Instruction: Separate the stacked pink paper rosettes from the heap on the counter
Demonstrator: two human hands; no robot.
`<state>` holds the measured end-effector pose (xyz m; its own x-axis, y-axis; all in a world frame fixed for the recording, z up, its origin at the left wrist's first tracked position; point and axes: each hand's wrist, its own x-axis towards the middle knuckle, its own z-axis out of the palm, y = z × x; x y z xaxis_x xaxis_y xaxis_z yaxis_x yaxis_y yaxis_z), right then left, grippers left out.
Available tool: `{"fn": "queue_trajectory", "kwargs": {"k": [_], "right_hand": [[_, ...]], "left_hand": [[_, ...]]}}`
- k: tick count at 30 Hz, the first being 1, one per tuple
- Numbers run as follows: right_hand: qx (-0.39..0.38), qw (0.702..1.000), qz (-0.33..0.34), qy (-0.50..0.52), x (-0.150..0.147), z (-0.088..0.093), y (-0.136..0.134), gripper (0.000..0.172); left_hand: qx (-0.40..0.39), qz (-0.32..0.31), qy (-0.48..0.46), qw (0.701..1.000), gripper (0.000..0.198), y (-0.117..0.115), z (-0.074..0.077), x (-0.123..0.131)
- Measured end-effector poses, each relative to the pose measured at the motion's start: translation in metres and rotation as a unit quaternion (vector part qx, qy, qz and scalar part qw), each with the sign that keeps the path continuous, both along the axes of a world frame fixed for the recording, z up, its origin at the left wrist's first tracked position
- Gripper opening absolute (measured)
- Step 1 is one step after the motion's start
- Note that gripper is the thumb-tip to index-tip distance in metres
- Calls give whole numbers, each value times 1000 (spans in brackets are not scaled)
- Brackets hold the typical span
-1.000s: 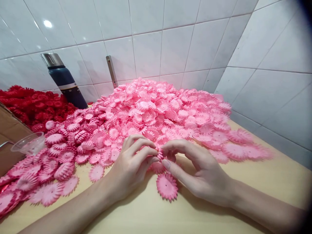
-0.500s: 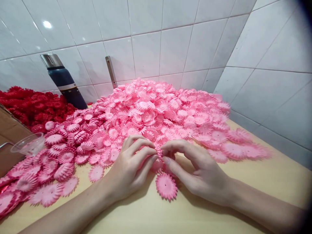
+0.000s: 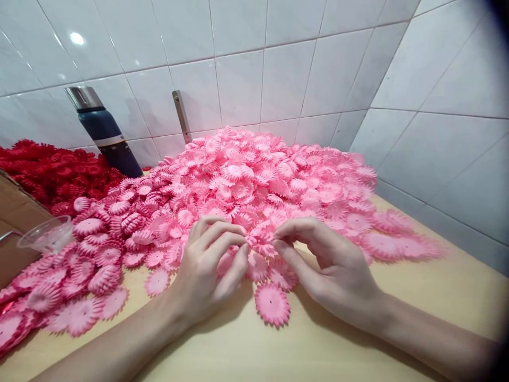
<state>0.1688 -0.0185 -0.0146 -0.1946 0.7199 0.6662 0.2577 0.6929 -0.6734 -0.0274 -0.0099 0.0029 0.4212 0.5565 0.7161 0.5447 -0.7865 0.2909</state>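
My left hand (image 3: 217,265) is closed in a pinch, thumb against the bent fingers. Facing it, my right hand (image 3: 324,265) also pinches with thumb and forefinger. A thin pink scalloped petal disc (image 3: 262,241) spans the space between the two sets of fingertips, its edges at both pinches; its outline partly merges with the pile behind. Just below lie more loose discs, and one flat round disc (image 3: 272,304) with a small centre hole rests on the table nearest me. The large pink pile of petal discs (image 3: 246,175) rises right behind my hands.
At left are darker pink curled discs (image 3: 105,254), a clear plastic cup (image 3: 45,239) and a cardboard box (image 3: 19,223). A red petal pile (image 3: 59,175) and a dark blue bottle (image 3: 109,138) stand further back. Tiled walls (image 3: 238,85) close off the back and right of the table (image 3: 310,355).
My hands have moved apart, the left one leftward and the right one slightly right and up. The petal disc between them now shows wider, and more loose discs are visible below.
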Motion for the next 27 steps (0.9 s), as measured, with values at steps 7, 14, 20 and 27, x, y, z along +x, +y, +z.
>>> {"fn": "queue_trajectory", "kwargs": {"k": [7,14,20,27], "right_hand": [[-11,996,-57,61,0,-2,3,17],[-15,992,-85,88,-5,-3,1,17],[-48,978,-149,140,2,0,12,14],[9,987,-139,81,0,-1,6,14]], "left_hand": [[26,56,-43,997,11,0,2,1],[9,70,-75,995,12,-1,1,1],[-39,125,-150,980,17,6,0,-8],[-66,143,-129,979,17,9,-1,-5]]}}
